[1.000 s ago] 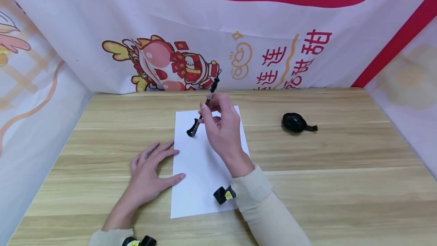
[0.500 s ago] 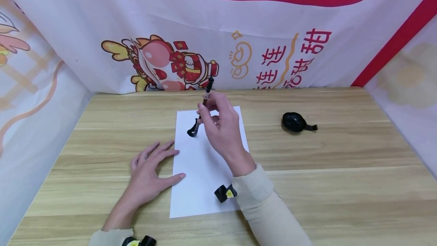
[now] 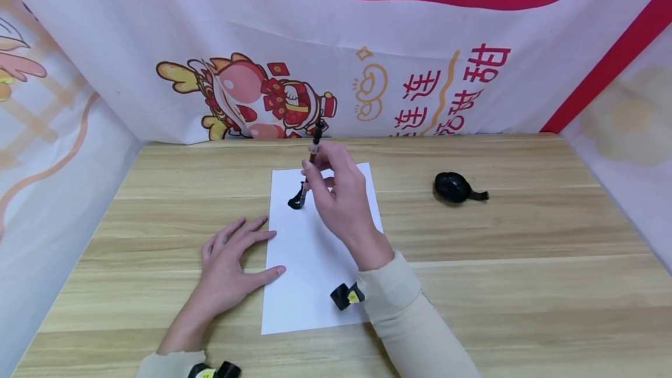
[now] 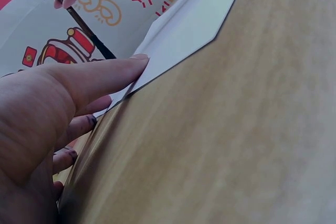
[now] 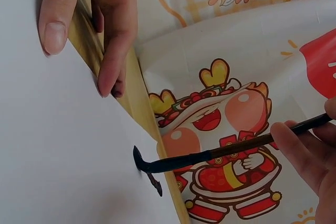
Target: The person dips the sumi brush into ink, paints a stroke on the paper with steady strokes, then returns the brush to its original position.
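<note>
My right hand [image 3: 341,197] pinches a dark-handled calligraphy brush [image 5: 236,148] between thumb and fingers, handle leaning up and away. In the right wrist view the brush's tip meets the white sheet of paper [image 3: 299,284] at a wet black ink stroke [image 5: 137,157]. That stroke lies near the paper's far left part in the head view. My left hand [image 3: 228,276] is spread at the paper's left edge, thumb and fingertips pressing on the sheet, the rest of it over the wood. Ink smudges show on its fingers in the left wrist view.
A black, round object with a short tail [image 3: 454,188] lies on the wooden table [image 3: 525,296] to the right of the paper. Printed cloth [image 3: 294,22] hangs behind the table and along both sides. A small black camera [image 3: 343,296] sits at the right cuff.
The brush has become more upright, its top swinging left, and its tip has shifted slightly right at the ink stroke. My right hand has edged left; the left hand stays put.
</note>
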Tool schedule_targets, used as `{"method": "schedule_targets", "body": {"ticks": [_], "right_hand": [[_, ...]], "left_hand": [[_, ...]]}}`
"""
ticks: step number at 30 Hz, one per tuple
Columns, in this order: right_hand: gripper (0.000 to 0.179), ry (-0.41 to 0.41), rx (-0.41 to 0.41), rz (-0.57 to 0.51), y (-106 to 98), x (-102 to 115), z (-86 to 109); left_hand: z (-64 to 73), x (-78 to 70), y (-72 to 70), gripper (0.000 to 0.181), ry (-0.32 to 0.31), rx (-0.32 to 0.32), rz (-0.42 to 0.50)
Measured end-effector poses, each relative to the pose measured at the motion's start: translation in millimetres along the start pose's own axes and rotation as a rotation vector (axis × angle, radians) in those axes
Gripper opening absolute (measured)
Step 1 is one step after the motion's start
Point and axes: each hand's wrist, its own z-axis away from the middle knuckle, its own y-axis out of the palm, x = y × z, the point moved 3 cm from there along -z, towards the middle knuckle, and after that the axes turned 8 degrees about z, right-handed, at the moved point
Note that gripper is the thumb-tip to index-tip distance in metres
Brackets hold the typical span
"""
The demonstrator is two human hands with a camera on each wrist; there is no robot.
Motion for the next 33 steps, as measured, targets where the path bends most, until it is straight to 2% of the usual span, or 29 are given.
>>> {"method": "schedule_targets", "body": {"ticks": [11,33], "right_hand": [[0.021,-0.022,-0.012,0.044,-0.4,-1.2,3.6],[0.019,-0.021,-0.057,0.054,-7.4,-2.4,2.0]], "left_hand": [[1.0,2.2,2.8,0.064,0.001,-0.001,0.001],[0.9,1.7,2.3,0.062,0.002,-0.001,0.006]]}}
